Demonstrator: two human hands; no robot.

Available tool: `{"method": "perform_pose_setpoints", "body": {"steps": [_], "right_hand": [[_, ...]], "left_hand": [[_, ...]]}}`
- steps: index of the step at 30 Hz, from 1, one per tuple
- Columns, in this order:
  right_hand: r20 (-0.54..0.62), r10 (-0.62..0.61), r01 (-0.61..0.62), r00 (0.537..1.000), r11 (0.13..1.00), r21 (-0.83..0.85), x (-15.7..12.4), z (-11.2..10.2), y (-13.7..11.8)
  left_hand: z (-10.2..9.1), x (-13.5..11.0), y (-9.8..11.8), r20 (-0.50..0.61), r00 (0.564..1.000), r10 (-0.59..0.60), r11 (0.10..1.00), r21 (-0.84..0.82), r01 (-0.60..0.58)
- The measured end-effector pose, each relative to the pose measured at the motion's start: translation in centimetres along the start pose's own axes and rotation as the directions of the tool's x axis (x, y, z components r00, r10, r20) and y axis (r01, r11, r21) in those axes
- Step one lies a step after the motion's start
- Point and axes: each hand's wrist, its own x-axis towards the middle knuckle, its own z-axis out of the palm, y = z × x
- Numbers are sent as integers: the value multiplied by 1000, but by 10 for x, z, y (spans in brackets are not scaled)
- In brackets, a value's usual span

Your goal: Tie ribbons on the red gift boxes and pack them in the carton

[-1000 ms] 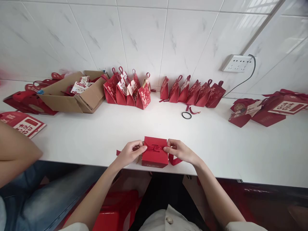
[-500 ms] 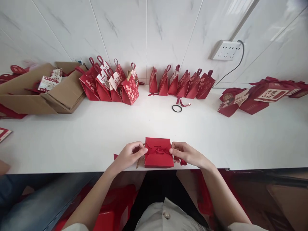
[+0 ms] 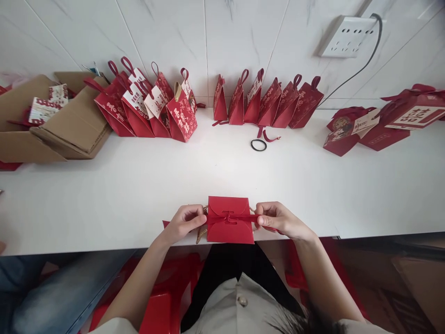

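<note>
Watching the box from the head view: it's sitting at the table's front edge, between both hands; whether it's lying fully flat, I can't tell. Ribbon is running straight across it, crossing at a small knot in the middle. Left hand is pinching the ribbon between thumb and curled fingers at the box's left edge. Right hand is pinching the other side, just off the right edge.

Change I'm logging: half a second ago the right thumb was touching the box's edge; now it's standing clear, and the ribbon there is stretching out as a flat band. I'm judging that as slack coming out and the knot drawing snug.

Materials: box is looking like smooth matte card, with rounded flaps meeting under the knot. Ribbon is reading as soft, narrow cloth. Twisted gold cord is showing below the left hand. Table is smooth and white. Farther back, patterned wedge-shaped bags are standing along the wall, and a thin black ring is lying before them.
</note>
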Motion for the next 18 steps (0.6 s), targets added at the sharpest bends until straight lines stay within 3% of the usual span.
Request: {"method": "perform_pose_setpoints", "body": {"steps": [8,13,18], "right_hand": [[-23,34,-33,999,998,56,-2,-5,8],[22,37,-38,999,998,55,1,-13,11],[54,37,-46,998,985,166,11,-12,22]], "left_hand": [[-4,0,-19,23,1000,-19,998,-58,20],[-13,1,-18,57,997,-44,999,16,43],[-16,5,-19,85,993,-82,990,120,71]]}}
